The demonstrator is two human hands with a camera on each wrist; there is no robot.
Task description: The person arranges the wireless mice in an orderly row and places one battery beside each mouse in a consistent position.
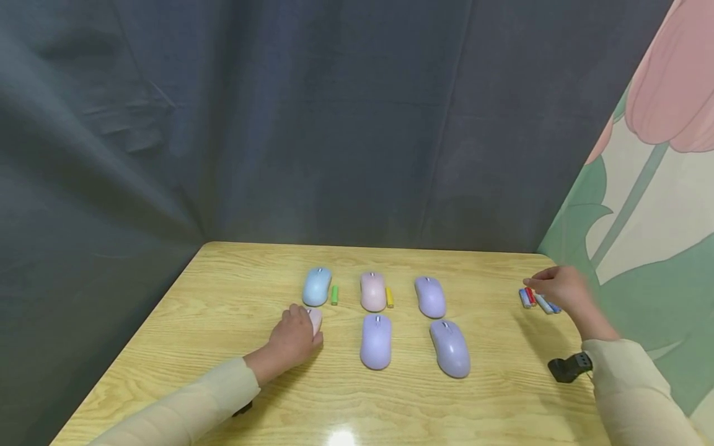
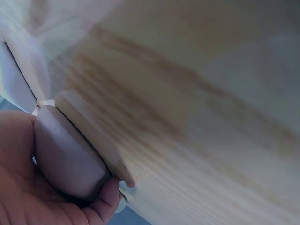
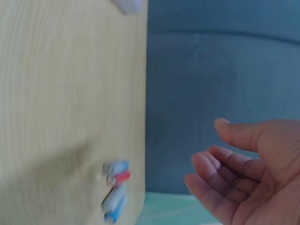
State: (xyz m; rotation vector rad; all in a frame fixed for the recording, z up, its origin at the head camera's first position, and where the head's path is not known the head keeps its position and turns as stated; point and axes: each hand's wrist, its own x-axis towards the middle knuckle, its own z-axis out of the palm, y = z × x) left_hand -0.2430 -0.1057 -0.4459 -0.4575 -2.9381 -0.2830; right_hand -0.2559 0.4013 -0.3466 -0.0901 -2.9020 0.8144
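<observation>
My left hand (image 1: 291, 337) grips a pale pink computer mouse (image 1: 315, 319) on the table, thumb on its near side and fingers over its far end. In the left wrist view this mouse (image 2: 65, 150) sits against the palm, with fingertips curled round its end. Over at the right, my right hand (image 1: 563, 288) is raised just above a small group of batteries (image 1: 525, 298), blue, red and pale ones. The right wrist view shows its fingers loosely bent, thumb apart from them, nothing between; the batteries (image 3: 115, 190) lie on the table below, blurred.
A light blue mouse (image 1: 317, 287) has a green battery (image 1: 334, 295) beside it; a pink mouse (image 1: 373, 292) has a yellow battery (image 1: 390, 297). Two lavender mice (image 1: 430, 297) and a greyish purple mouse (image 1: 450, 349) also lie on the wooden table (image 1: 234, 272). Dark curtain (image 1: 357, 124) hangs behind.
</observation>
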